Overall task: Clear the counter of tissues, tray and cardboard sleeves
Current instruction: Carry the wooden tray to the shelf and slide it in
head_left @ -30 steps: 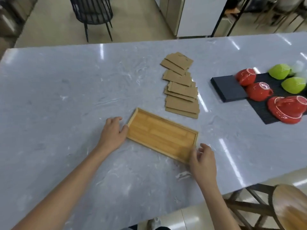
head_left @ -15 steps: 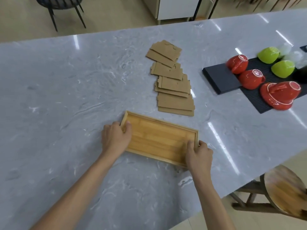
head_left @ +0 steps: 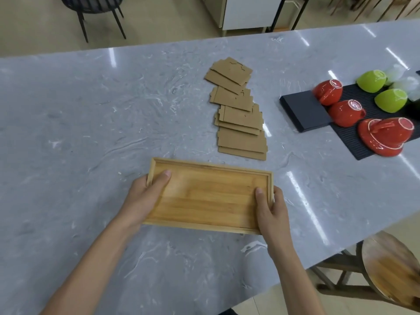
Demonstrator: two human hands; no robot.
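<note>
An empty wooden tray [head_left: 209, 196] is held over the grey marble counter [head_left: 79, 123], lifted and tilted toward me. My left hand [head_left: 145, 198] grips its left end, thumb inside the rim. My right hand [head_left: 270, 210] grips its right end the same way. Just beyond the tray, several flat brown cardboard sleeves [head_left: 238, 110] lie in an overlapping row running away from me. Crumpled white tissue or plastic [head_left: 404, 84] shows at the far right edge, partly cut off.
A black mat [head_left: 309, 110] at the right carries upturned red cups [head_left: 386, 135] and green cups [head_left: 391, 100]. A wooden stool [head_left: 391, 269] stands off the counter's near right edge. A dark chair [head_left: 95, 7] and a white cabinet [head_left: 245, 10] stand beyond the far edge.
Both hands closed on the tray's ends, then raised it off the counter and pulled it toward me; it now looks larger and squarer to the view. The sleeves stayed put.
</note>
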